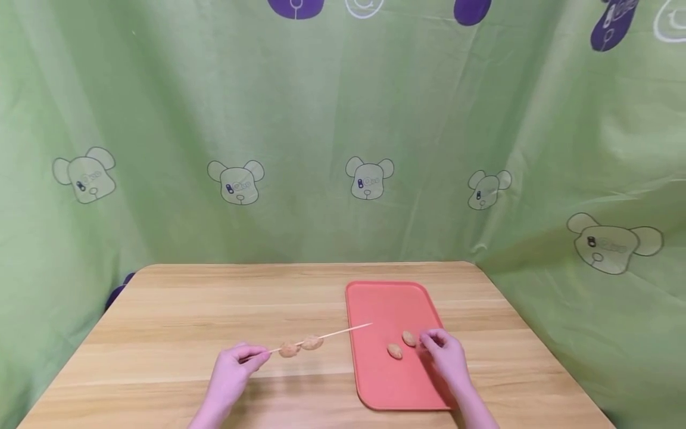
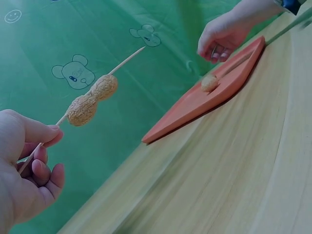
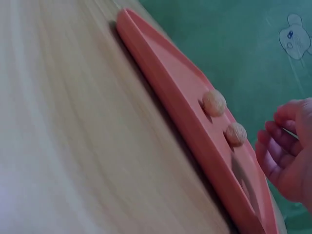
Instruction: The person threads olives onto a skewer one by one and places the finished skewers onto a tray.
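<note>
My left hand (image 1: 238,369) pinches the lower end of a thin wooden skewer (image 1: 343,331), held tilted above the table. Two brown wrinkled balls (image 2: 82,110) are threaded side by side on it, close to my fingers, and the pointed end is bare. Over the right side of the red tray (image 1: 386,381) hovers my right hand (image 1: 447,357), fingers loosely bent with nothing visible between them. Beside its fingertips, two more brown balls lie on the tray, one (image 3: 236,134) nearer the hand and the other (image 3: 214,103) a little farther off.
The wooden table (image 1: 161,333) carries the tray right of centre. A green curtain (image 1: 300,226) with bear-head prints hangs behind the table and along both sides.
</note>
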### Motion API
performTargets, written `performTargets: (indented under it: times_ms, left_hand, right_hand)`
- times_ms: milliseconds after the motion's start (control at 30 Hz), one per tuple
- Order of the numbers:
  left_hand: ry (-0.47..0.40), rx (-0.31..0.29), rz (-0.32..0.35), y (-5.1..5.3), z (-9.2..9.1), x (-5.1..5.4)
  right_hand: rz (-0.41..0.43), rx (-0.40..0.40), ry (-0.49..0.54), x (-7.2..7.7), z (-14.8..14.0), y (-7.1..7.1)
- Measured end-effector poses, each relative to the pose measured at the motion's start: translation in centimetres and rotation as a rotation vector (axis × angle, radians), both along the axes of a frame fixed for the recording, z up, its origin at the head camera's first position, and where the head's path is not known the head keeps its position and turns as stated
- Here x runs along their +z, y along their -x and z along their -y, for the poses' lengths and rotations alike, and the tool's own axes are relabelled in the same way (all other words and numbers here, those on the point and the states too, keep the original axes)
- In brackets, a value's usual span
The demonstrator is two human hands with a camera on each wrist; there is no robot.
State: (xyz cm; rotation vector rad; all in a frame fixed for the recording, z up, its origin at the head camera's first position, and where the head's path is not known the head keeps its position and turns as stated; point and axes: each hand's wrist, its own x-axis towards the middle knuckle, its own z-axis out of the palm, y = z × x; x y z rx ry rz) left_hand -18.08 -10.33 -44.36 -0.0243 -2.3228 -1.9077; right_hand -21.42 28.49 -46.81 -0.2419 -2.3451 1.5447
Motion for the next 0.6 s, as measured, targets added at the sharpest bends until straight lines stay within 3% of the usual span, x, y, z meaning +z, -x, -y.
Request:
performTargets:
  times_ms: [400,600]
  left_hand:
    - [0.026,-0.002,0.008,-0.1,0.3,-0.4]
    - [0.04,0.001,0.004,-0.1,0.4,-0.5]
  right_hand:
    - [0.041,0.066,-0.307,-1.3,-0.6,2.4]
    - [0.031,0.097,-0.379,-1.5,-0.3,2.8]
